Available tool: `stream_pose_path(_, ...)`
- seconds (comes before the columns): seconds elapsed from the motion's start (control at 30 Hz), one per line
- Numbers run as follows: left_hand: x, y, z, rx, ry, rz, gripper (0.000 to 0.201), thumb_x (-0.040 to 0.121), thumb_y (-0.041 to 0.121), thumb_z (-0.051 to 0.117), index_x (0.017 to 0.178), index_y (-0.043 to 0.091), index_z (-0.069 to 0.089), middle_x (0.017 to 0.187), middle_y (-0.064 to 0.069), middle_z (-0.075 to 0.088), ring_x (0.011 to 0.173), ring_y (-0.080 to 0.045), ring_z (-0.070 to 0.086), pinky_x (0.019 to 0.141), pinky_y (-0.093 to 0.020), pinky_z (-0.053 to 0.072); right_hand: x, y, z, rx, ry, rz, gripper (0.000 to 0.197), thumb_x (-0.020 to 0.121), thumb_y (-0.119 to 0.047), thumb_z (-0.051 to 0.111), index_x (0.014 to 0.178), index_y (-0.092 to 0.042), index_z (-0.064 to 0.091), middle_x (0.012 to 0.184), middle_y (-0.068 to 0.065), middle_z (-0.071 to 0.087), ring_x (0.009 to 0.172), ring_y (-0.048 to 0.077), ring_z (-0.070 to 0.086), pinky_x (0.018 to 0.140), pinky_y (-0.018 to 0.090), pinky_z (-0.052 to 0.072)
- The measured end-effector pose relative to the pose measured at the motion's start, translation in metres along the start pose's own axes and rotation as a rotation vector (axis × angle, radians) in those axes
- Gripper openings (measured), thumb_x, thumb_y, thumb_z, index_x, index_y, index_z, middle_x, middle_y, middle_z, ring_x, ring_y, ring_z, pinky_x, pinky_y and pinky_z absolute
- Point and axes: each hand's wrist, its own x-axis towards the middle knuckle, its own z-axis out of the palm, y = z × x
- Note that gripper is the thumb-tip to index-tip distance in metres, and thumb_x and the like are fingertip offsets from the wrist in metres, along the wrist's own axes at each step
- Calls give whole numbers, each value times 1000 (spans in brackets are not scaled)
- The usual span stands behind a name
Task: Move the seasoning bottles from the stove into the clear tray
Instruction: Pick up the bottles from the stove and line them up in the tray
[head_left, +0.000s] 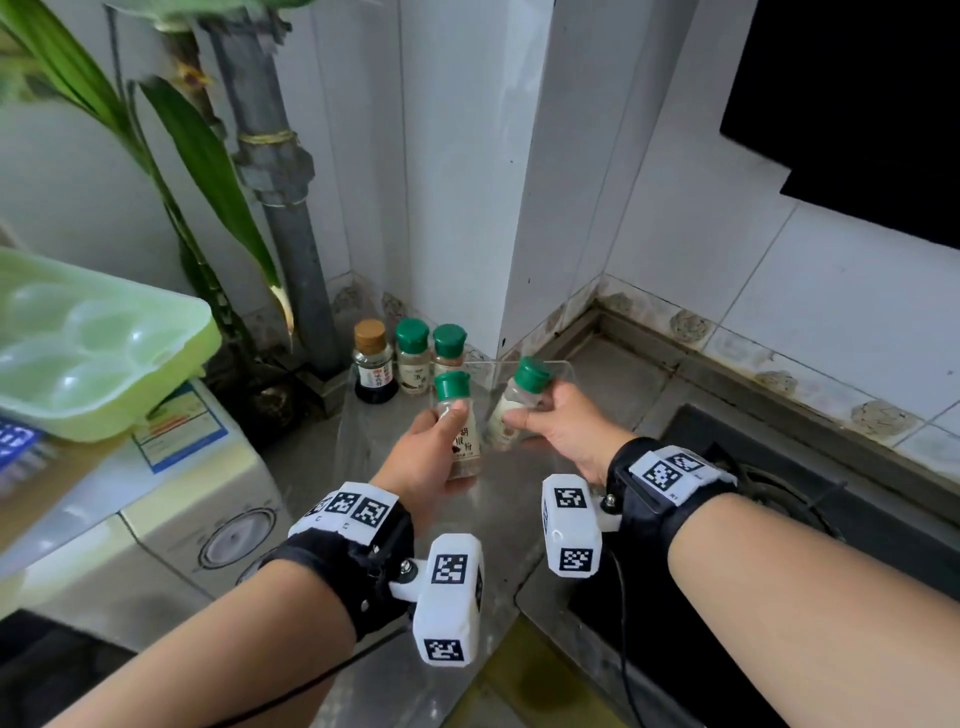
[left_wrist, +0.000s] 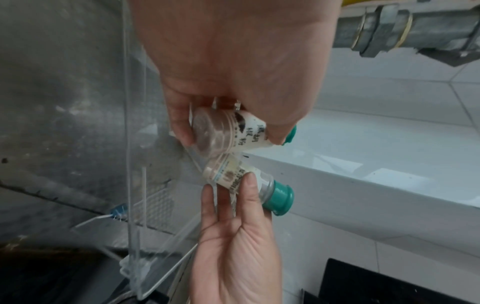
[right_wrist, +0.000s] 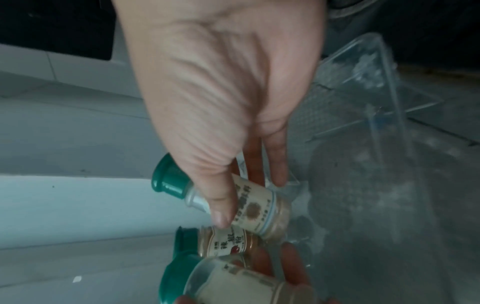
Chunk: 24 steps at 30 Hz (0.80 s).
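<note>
Fingers of the left hand (head_left: 423, 457) curl round a green-capped seasoning bottle (head_left: 457, 423), upright, thumb across its front. Just to the right, the right hand (head_left: 563, 428) pinches a second green-capped bottle (head_left: 514, 405) between thumb and fingers, tilted to the right. Both bottles hang over the clear tray (head_left: 563, 371) on the steel desk (head_left: 613, 395), beside each other but apart. Farther off, in the left corner, two more green-capped bottles (head_left: 414, 358) and a cork-topped sauce bottle (head_left: 373, 366) stand in a row. The stove (head_left: 779, 499) lies at the right.
</note>
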Motion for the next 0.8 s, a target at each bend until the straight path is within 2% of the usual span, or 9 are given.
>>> stream_pose_path(0.1,8,2,-13,-1,76,17,35,94,44,53,122,23,57,112,-12,68,86,-24,66,69,-33,53,17,-6,5,-42,51,-16,36,73,-14,71,105,-24,58,103,-5,67,102,16,61,101,42,45)
stream_pose_path(0.2,15,2,-26,2,131,46,36,92,45,56,121,24,61,111,-11,71,87,-27,69,70,-33,53,32,-10,12,-71,94,-29,51,71,-12,73,119,-17,56,109,-1,67,104,17,61,103,39,44)
stream_pose_path(0.33,20,3,-35,25,163,60,42,90,47,57,124,22,60,101,-7,70,80,-22,66,62,-29,50,42,-15,16,-155,129,-50,52,75,-14,70,124,-20,53,105,-5,61,100,14,56,91,25,42)
stream_pose_path(0.43,21,4,-38,3,162,67,34,95,40,54,121,19,60,92,-4,68,68,-15,63,46,-21,47,51,-15,24,-227,118,-69,48,77,-19,67,122,-23,52,107,-5,62,103,18,58,92,30,45)
stream_pose_path(0.5,21,5,-38,11,159,78,32,95,39,53,120,20,60,87,-1,66,63,-13,61,43,-18,45,56,-15,28,-278,120,-75,45,77,-22,65,119,-26,50,112,-3,64,103,20,59,95,38,47)
stream_pose_path(0.57,22,6,-39,30,170,82,33,94,42,54,120,23,60,90,-1,69,70,-15,65,51,-22,49,59,-16,31,-291,116,-75,44,79,-22,63,120,-26,49,115,-1,63,103,20,58,97,41,47)
stream_pose_path(0.67,24,5,-42,26,172,74,33,90,44,58,117,25,62,105,-8,74,92,-28,71,76,-39,56,62,-17,33,-294,110,-71,47,77,-21,65,120,-26,48,114,-1,63,103,20,58,97,43,47)
stream_pose_path(0.7,24,5,-42,26,170,81,32,90,44,58,115,25,63,106,-9,74,91,-28,70,76,-39,55,64,-17,34,-294,109,-66,47,76,-20,65,120,-27,48,113,-1,63,102,21,58,96,45,48)
stream_pose_path(0.8,25,3,-42,38,157,88,26,91,44,57,110,27,64,98,-6,73,79,-23,66,67,-32,49,65,-16,34,-296,107,-48,49,75,-19,66,120,-28,48,109,-3,62,101,21,59,92,48,50)
